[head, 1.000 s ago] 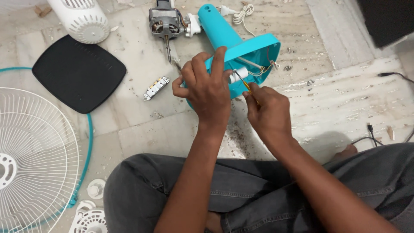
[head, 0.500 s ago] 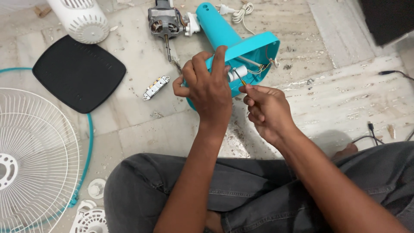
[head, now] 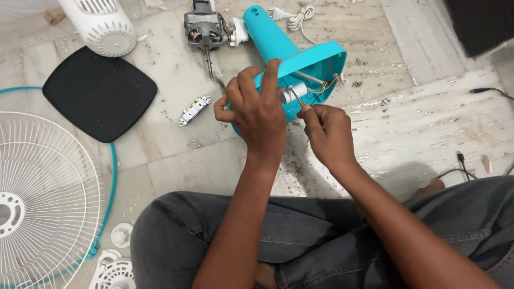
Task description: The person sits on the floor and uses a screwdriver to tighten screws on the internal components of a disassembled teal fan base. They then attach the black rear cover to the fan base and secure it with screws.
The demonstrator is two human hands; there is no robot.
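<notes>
The person is sitting on the stone floor (head: 176, 64) and working inside the open underside of a teal fan base (head: 278, 40), which is lying on its side just beyond their knees, near the middle of the scene. The left hand (head: 257, 109) is wrapping over the near rim of the base, fingers closed around it to steady it. The right hand (head: 329, 131) is pinching a thin screwdriver (head: 296, 96) between thumb and fingertips, its tip pointing at a small white cylindrical part (head: 295, 92) among the wires in the cavity.

The step in hand looks like loosening or prying that white part. The next move probably calls for keeping the tip seated while the left hand is holding the base from rolling; a slip could nick the thin wires beside it.

To the far left, a bare motor (head: 202, 29) with its shaft is lying touching the base's neck. A small switch block (head: 194, 109) is lying left of the hands, a black plate (head: 99, 96) further left, and a white wire grille (head: 45, 198) at the near left.
</notes>
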